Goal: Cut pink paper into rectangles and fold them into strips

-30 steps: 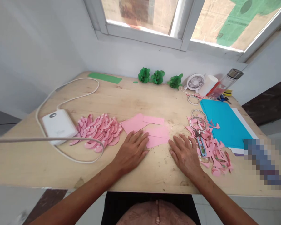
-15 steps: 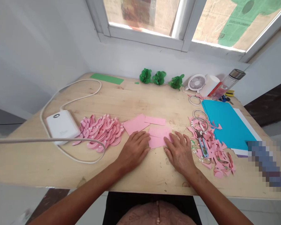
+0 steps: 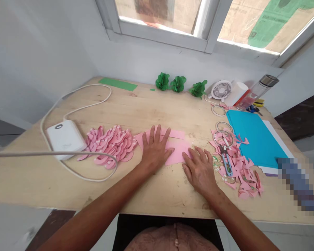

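The left hand (image 3: 155, 150) has just moved: half a second ago it lay curled by the lower left edge of the pink papers, and now it reaches further up the table (image 3: 151, 106) with its fingers spread wide over the left pink sheet (image 3: 139, 140), its fingertips near the pink strip (image 3: 178, 134) at the top. The right hand (image 3: 199, 170) had already come in from the bare wood to the right corner of the lower pink sheet (image 3: 177, 152), and it stays there, palm down, fingers loosely spread and a little bent. Both hands are open and neither grips anything; whether the left fingers press on the paper or only hover just above it is hard to tell from this angle. The papers themselves lie about where they did, flat between the petal pile (image 3: 115, 144) on the left and the pink scraps (image 3: 247, 172) with the blue-handled tool (image 3: 228, 166) on the right. As I judge it, attention has shifted from the lower sheet to the left one, with the right hand minding the other corner, and the work on these pieces is only at the arranging stage, no sheet having been picked up.
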Tool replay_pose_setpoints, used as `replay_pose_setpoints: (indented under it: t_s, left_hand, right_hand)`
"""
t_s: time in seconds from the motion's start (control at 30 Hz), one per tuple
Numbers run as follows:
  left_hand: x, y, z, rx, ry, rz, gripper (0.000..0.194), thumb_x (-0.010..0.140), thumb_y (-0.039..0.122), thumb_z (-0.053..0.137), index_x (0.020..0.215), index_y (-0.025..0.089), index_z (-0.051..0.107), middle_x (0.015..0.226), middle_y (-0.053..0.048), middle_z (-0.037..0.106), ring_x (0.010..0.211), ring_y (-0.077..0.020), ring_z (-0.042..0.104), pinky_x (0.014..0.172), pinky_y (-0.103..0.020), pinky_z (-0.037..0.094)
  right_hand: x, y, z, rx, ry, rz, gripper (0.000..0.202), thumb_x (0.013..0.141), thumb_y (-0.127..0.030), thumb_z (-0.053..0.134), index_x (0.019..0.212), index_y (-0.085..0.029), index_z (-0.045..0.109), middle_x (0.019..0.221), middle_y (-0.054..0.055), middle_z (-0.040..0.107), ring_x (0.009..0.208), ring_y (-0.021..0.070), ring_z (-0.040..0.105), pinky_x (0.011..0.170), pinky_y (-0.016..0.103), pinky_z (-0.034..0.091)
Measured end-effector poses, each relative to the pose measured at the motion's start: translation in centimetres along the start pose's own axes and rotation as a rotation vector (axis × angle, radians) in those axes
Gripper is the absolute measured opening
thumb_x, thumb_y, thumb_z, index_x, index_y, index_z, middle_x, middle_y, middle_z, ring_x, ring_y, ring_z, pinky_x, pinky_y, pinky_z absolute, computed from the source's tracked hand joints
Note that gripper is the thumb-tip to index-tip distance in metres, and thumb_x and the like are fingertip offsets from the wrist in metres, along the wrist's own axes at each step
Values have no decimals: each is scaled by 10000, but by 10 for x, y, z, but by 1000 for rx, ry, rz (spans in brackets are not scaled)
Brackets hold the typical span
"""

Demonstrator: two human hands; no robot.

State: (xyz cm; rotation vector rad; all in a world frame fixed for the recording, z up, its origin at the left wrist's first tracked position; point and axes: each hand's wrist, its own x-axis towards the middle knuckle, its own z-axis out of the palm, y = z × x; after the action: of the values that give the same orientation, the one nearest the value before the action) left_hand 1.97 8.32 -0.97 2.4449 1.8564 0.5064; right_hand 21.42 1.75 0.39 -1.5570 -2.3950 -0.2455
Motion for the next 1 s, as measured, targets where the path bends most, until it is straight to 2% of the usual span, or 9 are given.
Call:
replay_pose_setpoints:
  t_s: [0.13, 0.4, 0.63, 0.73, 0.83, 0.93, 1.0]
  left_hand:
    - [-4, -6, 0, 21, 10, -33, 693, 887, 413, 527, 1494, 276, 223, 1576, -139, 160, 1443, -369, 119, 1117, -630, 107]
    - [-8, -8, 1, 25, 65, -44, 629, 902, 258, 480, 1486, 283, 247, 1568, -146, 187, 1441, -360, 146, 1108, -632, 143]
    - [-9, -12, 4, -18, 94, -19, 570, 928, 220, 369, 1485, 205, 251, 1508, -132, 351, 1426, -319, 225, 1119, -615, 156]
    - [-11, -12, 4, -62, 90, 49, 513, 944, 244, 345, 1453, 186, 321, 1435, -126, 464, 1397, -307, 297, 1117, -620, 162]
    - [-12, -11, -1, -103, 97, 151, 437, 928, 292, 427, 1348, 178, 471, 1405, -130, 496, 1381, -331, 312, 1107, -629, 178]
    - [-11, -11, -9, -147, 107, 330, 305, 886, 299, 537, 1163, 192, 605, 1357, -114, 540, 1356, -340, 345, 1097, -600, 238]
    - [-9, -11, -13, -171, 117, 446, 195, 894, 263, 535, 1044, 202, 644, 1223, -89, 631, 1271, -306, 456, 1071, -556, 316]
  right_hand:
    - [0, 0, 0, 4, 1, -1, 330, 922, -341, 521, 1216, -220, 610, 1281, 97, 587, 1248, 312, 412, 1058, 515, 240]
    - [-1, 1, 1, 18, 4, -8, 333, 921, -335, 523, 1224, -224, 603, 1287, 94, 583, 1255, 316, 409, 1063, 520, 237]
    - [-3, 1, 2, 40, 37, 2, 310, 911, -319, 541, 1194, -222, 620, 1260, 95, 601, 1251, 315, 419, 1062, 519, 240]
    - [-4, 2, 2, 63, 73, 9, 281, 916, -295, 530, 1168, -221, 631, 1239, 81, 619, 1230, 304, 441, 1058, 508, 248]
    - [-3, 3, 2, 81, 105, 30, 282, 926, -274, 507, 1173, -207, 624, 1207, 77, 640, 1201, 289, 468, 1050, 490, 260]
    - [-1, 3, 1, 87, 113, 44, 295, 928, -258, 496, 1192, -193, 611, 1181, 82, 652, 1177, 280, 485, 1036, 479, 275]
    - [-1, 3, 1, 92, 116, 45, 297, 926, -246, 495, 1194, -190, 609, 1173, 83, 656, 1166, 277, 491, 1027, 474, 282]
